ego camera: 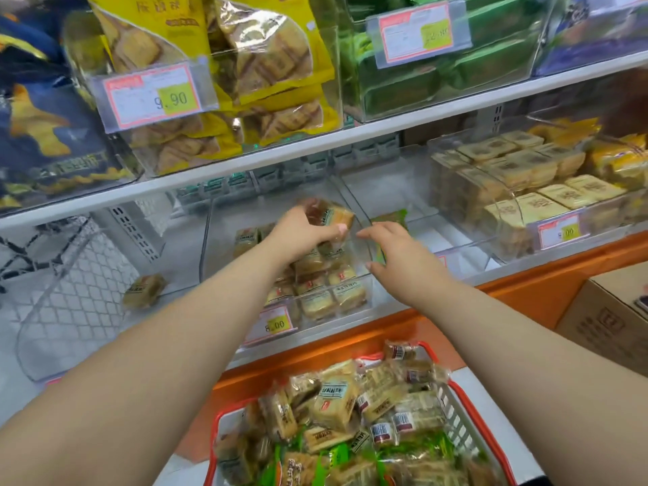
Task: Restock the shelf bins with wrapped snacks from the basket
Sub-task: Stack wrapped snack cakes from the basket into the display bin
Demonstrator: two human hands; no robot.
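The left hand (304, 230) grips a wrapped snack (329, 213) above the clear middle bin (354, 303), whose front rows already hold tan packs (326, 289). The right hand (399, 256) hovers beside it, fingers spread and holding nothing, over the bin's right wall; a green pack (391, 217) lies just beyond in the next bin. One stray pack (144, 291) sits in the left bin. Below, the red basket (459, 391) is heaped with snacks. A cardboard box (610, 320) stands at right
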